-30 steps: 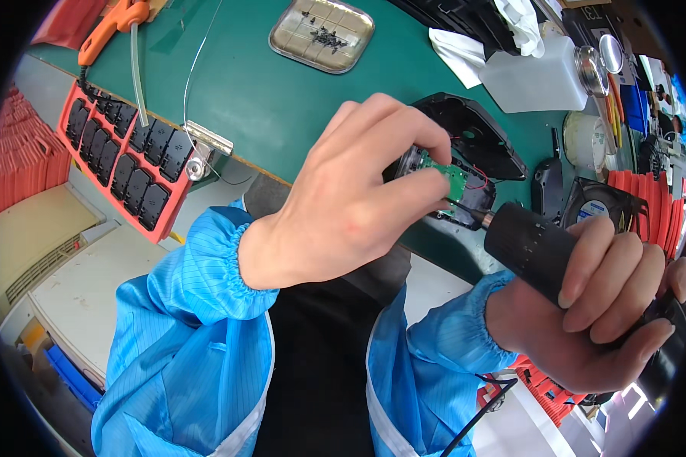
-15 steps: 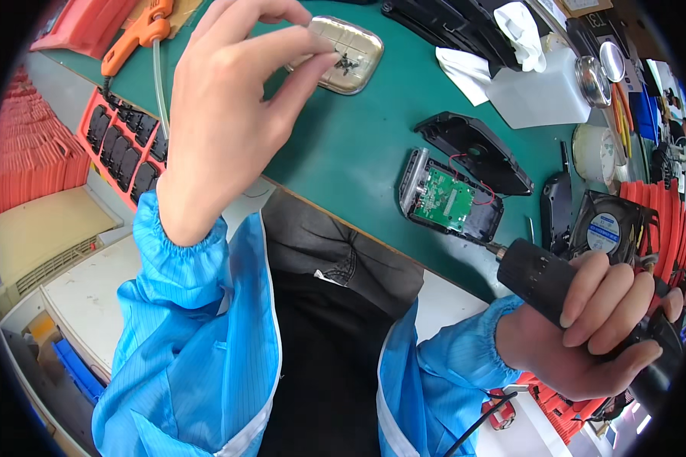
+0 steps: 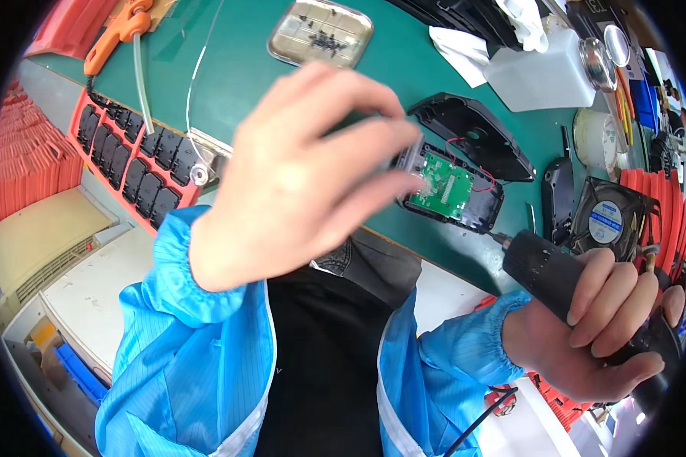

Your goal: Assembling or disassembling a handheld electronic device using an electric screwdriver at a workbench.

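Observation:
My left hand point(image 3: 312, 171) hangs in front of the left end of an opened black plastic housing point(image 3: 476, 221). Its fingers are bent and smeared by motion, so whether they pinch anything cannot be made out. A green circuit board point(image 3: 443, 192) sits in the housing, joined by thin red wires to the black cover point(image 3: 476, 141) lying behind it. In my right hand point(image 3: 602, 327) is a black electric screwdriver point(image 3: 545, 270), tilted, its tip by the housing's near right corner. Small dark screws point(image 3: 326, 42) lie scattered in a shallow metal tray point(image 3: 282, 38) at the back.
An orange glue gun point(image 3: 122, 30) and a red tray of black parts point(image 3: 141, 156) are at left. Towards the right stand a white bottle point(image 3: 537, 76), a tape roll point(image 3: 593, 141), a black fan point(image 3: 610, 221) and another black shell point(image 3: 558, 199).
My left hand has moved from the screw tray rightward and nearer, to the housing. The right hand with the screwdriver has stayed nearly in place. The view has shifted slightly.

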Available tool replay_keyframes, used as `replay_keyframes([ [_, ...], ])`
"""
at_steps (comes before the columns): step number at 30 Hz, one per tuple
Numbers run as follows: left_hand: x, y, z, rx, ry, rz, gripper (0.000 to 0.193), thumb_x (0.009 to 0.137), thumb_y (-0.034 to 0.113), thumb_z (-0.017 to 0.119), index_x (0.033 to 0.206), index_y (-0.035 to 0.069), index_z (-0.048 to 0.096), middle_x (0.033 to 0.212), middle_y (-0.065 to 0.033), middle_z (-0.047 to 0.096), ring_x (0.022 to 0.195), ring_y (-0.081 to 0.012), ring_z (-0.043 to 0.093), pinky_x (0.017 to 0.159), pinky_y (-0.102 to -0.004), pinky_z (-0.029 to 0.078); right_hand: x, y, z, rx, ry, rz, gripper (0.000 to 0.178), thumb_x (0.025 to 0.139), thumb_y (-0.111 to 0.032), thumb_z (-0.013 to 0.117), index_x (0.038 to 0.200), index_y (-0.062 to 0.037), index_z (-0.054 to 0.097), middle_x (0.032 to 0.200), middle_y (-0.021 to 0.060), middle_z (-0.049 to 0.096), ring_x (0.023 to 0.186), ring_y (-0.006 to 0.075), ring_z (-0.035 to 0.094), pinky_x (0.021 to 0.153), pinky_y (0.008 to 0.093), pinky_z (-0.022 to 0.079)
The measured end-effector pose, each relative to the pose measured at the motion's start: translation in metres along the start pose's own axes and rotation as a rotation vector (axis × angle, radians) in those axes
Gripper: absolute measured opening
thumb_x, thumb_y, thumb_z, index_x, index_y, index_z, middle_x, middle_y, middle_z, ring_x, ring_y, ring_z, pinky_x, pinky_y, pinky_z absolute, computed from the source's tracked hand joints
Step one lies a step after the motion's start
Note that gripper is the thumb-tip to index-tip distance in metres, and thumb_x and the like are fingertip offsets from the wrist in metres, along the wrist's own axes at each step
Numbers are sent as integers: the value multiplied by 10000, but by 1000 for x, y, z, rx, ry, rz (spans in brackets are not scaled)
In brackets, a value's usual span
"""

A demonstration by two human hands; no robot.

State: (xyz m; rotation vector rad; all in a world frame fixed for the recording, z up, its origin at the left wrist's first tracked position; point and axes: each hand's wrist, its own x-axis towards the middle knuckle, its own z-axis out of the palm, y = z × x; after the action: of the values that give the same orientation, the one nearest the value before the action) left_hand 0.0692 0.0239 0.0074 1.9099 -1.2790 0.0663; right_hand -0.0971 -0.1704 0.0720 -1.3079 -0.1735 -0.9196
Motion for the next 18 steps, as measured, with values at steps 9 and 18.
replay_keyframes([
  [9, -4, 12, 37, -62, -96, 25, 648, 596, 251, 921, 1182, 55, 723, 1248, -114, 611, 1103, -349, 568, 902, -452, 469, -4, 10, 9, -102, -148, 57, 316, 980, -243, 635, 1194, -109, 445, 730, 11, 552, 557, 99, 519, 595, 288, 442],
  [18, -5, 11, 40, -54, -89, 21, 685, 597, 252, 914, 1209, 35, 699, 1254, -113, 610, 1104, -337, 569, 903, -437, 451, -4, 17, -1, -65, -130, 91, 299, 983, -219, 611, 1205, -132, 432, 719, 5, 531, 565, 98, 523, 600, 304, 442],
])
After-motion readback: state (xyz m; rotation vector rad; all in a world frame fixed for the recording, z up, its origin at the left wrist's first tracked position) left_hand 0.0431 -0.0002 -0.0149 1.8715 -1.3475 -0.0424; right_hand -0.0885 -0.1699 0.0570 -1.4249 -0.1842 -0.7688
